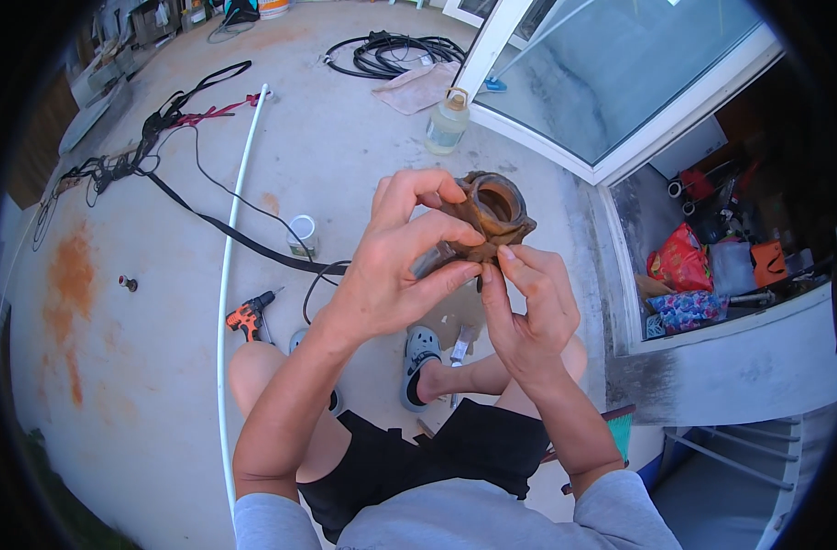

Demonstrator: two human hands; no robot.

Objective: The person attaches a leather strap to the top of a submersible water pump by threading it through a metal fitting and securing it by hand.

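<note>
A rusty brown metal fitting with a round open bore (501,200) is held up in the middle of the head view. My left hand (395,261) grips it from the left, fingers bent over its side and thumb at its lower edge. My right hand (528,316) pinches the lower right part of the fitting with thumb and index finger. Whether a smaller piece is between those fingertips is too hard to make out. The lower part of the fitting is partly hidden behind my fingers.
An orange cordless drill (249,316), white pail (304,236), small metal part (127,282) and long white pipe (237,211) lie on the concrete. A plastic jug (446,126) stands before an open glass door (583,82). Hose coils (382,57) and tangled straps (148,156) lie farther back.
</note>
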